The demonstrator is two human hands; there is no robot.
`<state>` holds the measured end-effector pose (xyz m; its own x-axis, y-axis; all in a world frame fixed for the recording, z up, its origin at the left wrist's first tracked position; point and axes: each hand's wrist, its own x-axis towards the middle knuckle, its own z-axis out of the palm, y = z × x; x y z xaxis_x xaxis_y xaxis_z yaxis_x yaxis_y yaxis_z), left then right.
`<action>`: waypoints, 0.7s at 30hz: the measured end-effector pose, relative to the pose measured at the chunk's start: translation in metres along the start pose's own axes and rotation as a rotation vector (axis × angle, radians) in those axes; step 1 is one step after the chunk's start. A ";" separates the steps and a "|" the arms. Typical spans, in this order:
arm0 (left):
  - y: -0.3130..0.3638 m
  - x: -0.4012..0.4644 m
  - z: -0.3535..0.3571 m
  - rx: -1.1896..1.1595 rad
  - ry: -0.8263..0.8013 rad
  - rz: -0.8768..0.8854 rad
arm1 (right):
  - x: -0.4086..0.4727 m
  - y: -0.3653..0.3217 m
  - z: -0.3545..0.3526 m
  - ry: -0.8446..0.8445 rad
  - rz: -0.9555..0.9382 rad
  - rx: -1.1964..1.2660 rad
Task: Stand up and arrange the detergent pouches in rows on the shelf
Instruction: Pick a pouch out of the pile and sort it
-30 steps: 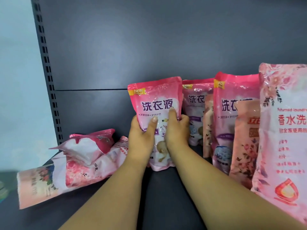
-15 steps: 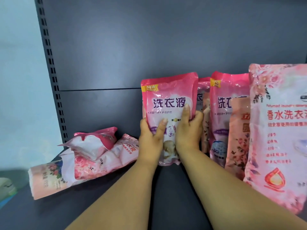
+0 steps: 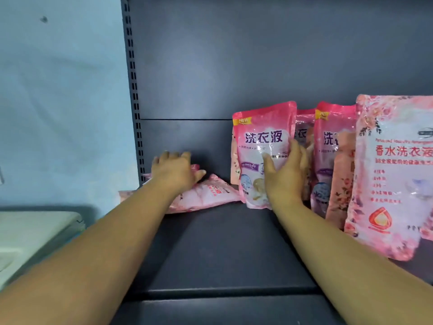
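Note:
A pink detergent pouch with a yellow NEW tag stands upright at the back of the dark shelf. My right hand holds it by its lower right side, thumb on the front. To its right stand more pouches: a similar pink pouch, a peach flowered pouch and a large pink rose-print pouch nearest me. At the left, pink pouches lie flat in a pile. My left hand rests on top of that pile, thumb spread out, partly hiding it.
The shelf's dark back panel rises behind the pouches. A slotted upright post marks the shelf's left edge, with a pale blue wall beyond it. A white object sits low at the left.
My left hand let go of the standing pouch and moved left onto the lying pile. The right hand stays on the standing pouch, now close to the row. The view shifted left.

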<state>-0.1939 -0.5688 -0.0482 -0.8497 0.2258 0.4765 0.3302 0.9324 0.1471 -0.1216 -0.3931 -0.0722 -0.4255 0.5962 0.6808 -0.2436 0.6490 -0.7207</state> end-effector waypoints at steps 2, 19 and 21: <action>-0.003 0.000 -0.005 0.109 -0.096 -0.084 | -0.009 -0.004 0.003 -0.001 -0.106 -0.038; -0.036 -0.035 0.006 -0.407 0.141 -0.167 | 0.001 -0.050 0.138 -0.873 0.822 0.266; -0.036 -0.032 0.004 -0.462 0.186 -0.168 | 0.008 -0.052 0.149 -0.969 0.781 0.142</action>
<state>-0.1799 -0.6090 -0.0721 -0.8332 -0.0088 0.5530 0.3785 0.7198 0.5819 -0.2421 -0.4919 -0.0487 -0.9490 0.1673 -0.2672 0.2966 0.1867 -0.9366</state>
